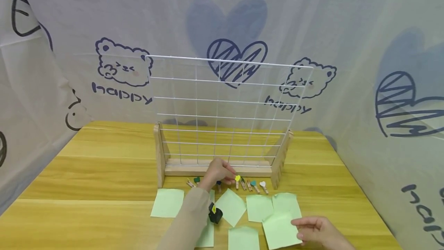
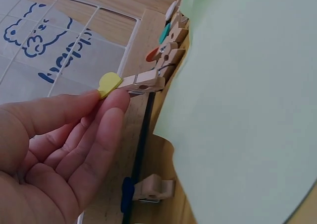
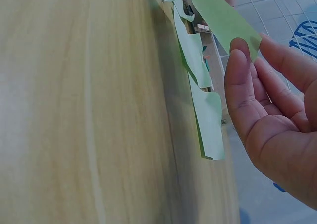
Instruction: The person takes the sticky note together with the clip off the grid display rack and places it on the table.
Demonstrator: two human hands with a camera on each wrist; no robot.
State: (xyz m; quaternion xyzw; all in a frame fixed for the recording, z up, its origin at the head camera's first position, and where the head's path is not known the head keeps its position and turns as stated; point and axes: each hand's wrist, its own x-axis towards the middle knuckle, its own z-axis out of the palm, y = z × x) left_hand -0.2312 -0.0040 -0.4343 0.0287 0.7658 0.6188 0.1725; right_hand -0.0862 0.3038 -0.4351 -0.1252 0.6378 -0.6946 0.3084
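My left hand (image 1: pixel 219 171) pinches a small wooden clothespin (image 1: pixel 237 180) by its yellow heart, between thumb and fingertips. In the left wrist view the yellow heart (image 2: pixel 110 82) shows near the thumb, with the peg's wooden end pointing away from the hand. My right hand (image 1: pixel 318 230) holds a pale green paper note (image 1: pixel 280 231) by its right edge. The right wrist view has that note (image 3: pixel 223 17) between thumb and fingers, raised over the table. More clothespins with heart tops lie in a row beside the left hand, among them a white one (image 1: pixel 263 186) and a teal one (image 1: pixel 254 186).
Behind the clothespins stands a white wire grid in a wooden stand (image 1: pixel 279 161). Several green notes lie on the wooden table (image 1: pixel 86 188), such as one at left (image 1: pixel 168 203) and a turned one (image 1: pixel 230 206). A printed cloth (image 1: pixel 173 18) hangs around the table.
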